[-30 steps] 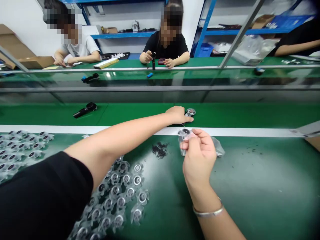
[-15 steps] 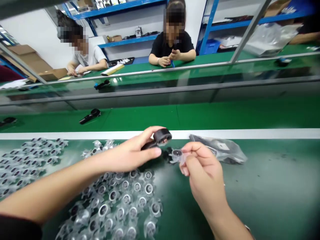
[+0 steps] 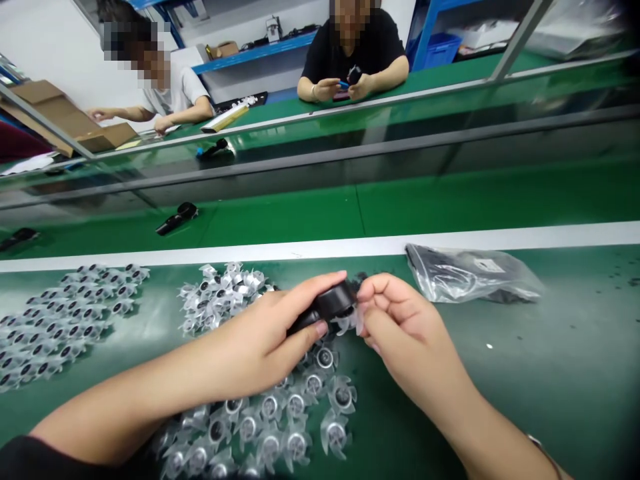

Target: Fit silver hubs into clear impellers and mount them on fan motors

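Nearest us on the green mat [image 3: 550, 373], clear fan impellers [image 3: 295, 407] lie in rows. Just above them our left hand [image 3: 265, 340] grips a black fan housing [image 3: 333, 303], and our right hand [image 3: 400, 320] pinches a single impeller [image 3: 347, 324] against its end. Beyond, a plastic bag [image 3: 470, 273] lies beside the white strip [image 3: 150, 257]; farther off, a black handheld device [image 3: 176, 218] rests on the conveyor belt [image 3: 450, 200].

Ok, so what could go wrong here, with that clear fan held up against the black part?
1. The right hand pinches the clear fan against the black part; its thin blades might bend or crack under a skewed push.
2. The left hand and forearm hang just over the loose fans on the table; a dip could scatter them.
3. If dropped, the fan could get lost among that pile.
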`<state>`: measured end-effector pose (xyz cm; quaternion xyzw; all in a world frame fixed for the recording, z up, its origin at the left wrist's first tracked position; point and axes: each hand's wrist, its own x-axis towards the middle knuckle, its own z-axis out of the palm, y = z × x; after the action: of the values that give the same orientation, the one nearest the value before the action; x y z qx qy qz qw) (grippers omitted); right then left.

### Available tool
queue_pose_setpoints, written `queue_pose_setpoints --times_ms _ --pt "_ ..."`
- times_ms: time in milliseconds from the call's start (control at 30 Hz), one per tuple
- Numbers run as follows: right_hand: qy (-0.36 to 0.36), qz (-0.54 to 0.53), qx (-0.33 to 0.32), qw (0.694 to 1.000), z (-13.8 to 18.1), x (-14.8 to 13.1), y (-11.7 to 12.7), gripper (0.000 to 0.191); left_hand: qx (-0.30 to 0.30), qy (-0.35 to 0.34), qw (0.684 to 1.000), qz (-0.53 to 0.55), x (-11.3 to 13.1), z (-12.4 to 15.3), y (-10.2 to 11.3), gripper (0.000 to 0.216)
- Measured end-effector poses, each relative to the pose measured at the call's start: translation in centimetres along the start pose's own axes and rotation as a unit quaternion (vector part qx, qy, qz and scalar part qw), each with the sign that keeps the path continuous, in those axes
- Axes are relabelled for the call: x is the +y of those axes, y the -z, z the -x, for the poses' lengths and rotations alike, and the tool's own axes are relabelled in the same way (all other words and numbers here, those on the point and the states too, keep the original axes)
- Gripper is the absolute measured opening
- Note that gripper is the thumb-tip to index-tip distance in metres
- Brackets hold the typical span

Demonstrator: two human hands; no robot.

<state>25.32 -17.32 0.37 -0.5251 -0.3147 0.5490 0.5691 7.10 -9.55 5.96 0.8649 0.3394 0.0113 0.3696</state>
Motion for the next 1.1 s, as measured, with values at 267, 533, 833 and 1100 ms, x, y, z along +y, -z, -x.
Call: queue_pose_setpoints --times_ms 267,533,833,1100 --pt "0.039 0.04 0.026 0.998 0.1 0.1 -0.3 0.012 0.001 0.021 0.999 -0.038 0.0 0.0 -0.2 0.057" --pt "-0.016 -0.025 0.018 0.999 0.1 0.5 -0.3 0.021 -0.003 -0.045 0.997 -0.067 -0.3 0.4 -0.5 0.06" --pt "-0.086 -0.034 -0.012 0.996 0.4 1.0 -1.2 0.038 0.052 -0.069 0.992 -0.097 -0.6 0.3 -0.9 0.058" --pt "-0.117 0.0 -0.11 0.987 0.2 1.1 -1.1 0.036 0.036 -0.065 0.991 -0.115 -1.0 0.4 -0.5 0.029"
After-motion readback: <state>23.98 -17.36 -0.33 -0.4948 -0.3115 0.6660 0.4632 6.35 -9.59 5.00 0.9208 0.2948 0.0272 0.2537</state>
